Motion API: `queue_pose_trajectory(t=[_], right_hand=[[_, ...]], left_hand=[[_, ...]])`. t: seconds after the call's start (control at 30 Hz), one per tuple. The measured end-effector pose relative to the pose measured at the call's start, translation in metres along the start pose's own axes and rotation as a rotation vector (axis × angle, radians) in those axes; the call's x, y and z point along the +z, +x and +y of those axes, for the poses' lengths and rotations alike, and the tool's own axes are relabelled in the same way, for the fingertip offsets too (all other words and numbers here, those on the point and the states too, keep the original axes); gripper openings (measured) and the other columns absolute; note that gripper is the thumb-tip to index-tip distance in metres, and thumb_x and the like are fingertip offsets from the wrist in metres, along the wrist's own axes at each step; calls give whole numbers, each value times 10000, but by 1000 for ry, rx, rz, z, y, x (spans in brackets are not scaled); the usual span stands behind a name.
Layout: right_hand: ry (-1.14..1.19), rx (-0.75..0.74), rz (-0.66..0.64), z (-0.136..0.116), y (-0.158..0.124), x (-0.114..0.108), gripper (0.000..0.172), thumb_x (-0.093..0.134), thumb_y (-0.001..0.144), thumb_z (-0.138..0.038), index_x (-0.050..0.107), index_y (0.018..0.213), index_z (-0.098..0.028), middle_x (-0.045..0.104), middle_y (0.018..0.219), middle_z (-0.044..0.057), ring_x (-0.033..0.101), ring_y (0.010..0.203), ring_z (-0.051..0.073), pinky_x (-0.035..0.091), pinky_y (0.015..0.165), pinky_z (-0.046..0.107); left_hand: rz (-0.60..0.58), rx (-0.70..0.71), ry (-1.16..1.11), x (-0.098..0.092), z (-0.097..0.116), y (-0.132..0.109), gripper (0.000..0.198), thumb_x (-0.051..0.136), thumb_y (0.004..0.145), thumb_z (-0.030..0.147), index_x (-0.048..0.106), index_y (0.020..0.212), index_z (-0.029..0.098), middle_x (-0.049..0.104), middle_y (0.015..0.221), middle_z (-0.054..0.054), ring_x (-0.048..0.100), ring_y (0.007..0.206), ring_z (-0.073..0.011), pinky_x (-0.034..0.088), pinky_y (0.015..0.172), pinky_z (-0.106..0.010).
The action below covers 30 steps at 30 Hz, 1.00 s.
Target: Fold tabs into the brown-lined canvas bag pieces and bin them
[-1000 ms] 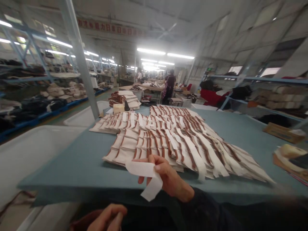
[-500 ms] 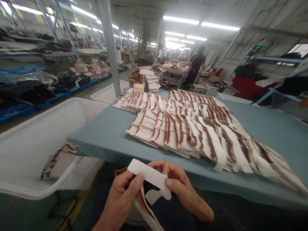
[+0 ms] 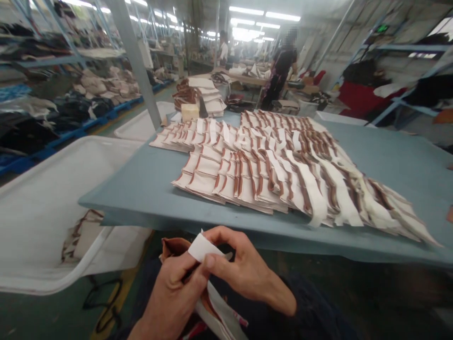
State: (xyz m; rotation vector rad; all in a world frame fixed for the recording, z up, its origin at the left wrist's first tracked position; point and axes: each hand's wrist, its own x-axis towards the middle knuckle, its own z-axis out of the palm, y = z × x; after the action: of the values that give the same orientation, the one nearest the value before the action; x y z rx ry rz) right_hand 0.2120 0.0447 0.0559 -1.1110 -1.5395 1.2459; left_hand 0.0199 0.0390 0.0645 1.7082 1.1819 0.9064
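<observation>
A short white strip (image 3: pixel 201 246) lies between my two hands, just past the table's near edge. My right hand (image 3: pixel 247 264) pinches it between thumb and fingers, its thumb close to my left thumb. My left hand (image 3: pixel 173 295) is closed around a cream cloth piece with brown trim (image 3: pixel 215 307), which hangs down toward my lap. The left fingertips also meet the strip's lower edge. Part of the strip is hidden behind the right fingers.
Overlapping rows of cream, brown-edged cloth pieces (image 3: pixel 226 174) cover much of the blue-green table (image 3: pixel 130 198), several with white strips on top. To the left stands a white bin (image 3: pixel 46 189) with cloth inside. A metal post (image 3: pixel 136 61) rises behind it. A person (image 3: pixel 279 71) stands farther back.
My right hand has moved left along the strip, close to my left hand. Less of the strip shows, and its dangling end is out of sight. The head view has tilted down.
</observation>
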Motion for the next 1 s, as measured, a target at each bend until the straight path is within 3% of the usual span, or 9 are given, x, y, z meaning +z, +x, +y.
queue_pose_trajectory(t=[0.13, 0.4, 0.6, 0.83, 1.0], right_hand=[[147, 97, 105, -5, -3, 27, 257, 748, 1000, -436, 781, 956, -185, 794, 894, 33, 679, 802, 176, 535, 786, 297], [422, 242, 118, -10, -17, 30, 356, 809, 951, -513, 721, 854, -182, 709, 776, 2, 590, 693, 125, 520, 720, 255], [352, 193, 144, -20, -25, 26, 410, 736, 1014, -550, 705, 827, -186, 678, 746, 7, 541, 672, 129, 492, 678, 263], [228, 222, 175, -24, -25, 25, 338, 714, 997, -473, 677, 806, -197, 647, 721, -7, 531, 662, 128, 452, 635, 251], [208, 231, 168, -22, -18, 18, 369, 689, 1016, -533, 647, 855, -204, 623, 708, -19, 515, 606, 113, 414, 573, 233]], left_hand=[[-23, -10, 19, 2, -3, -7, 456, 580, 1028, 343, 681, 617, 174, 611, 594, 11, 569, 563, -135, 446, 550, -198], [-29, -41, -84, 8, 20, -12, 422, 608, 966, 308, 645, 567, 175, 487, 525, 39, 439, 477, -97, 319, 462, -199], [-33, -85, -132, 7, 30, -14, 414, 639, 935, 331, 658, 550, 179, 499, 510, 31, 449, 457, -101, 316, 441, -209], [-49, -122, -176, 4, 23, -19, 418, 651, 949, 368, 676, 572, 190, 564, 530, 14, 483, 485, -116, 362, 461, -217], [-1, -288, -226, -2, 13, -24, 353, 729, 946, 456, 780, 700, 208, 658, 600, 9, 618, 518, -146, 460, 512, -225]])
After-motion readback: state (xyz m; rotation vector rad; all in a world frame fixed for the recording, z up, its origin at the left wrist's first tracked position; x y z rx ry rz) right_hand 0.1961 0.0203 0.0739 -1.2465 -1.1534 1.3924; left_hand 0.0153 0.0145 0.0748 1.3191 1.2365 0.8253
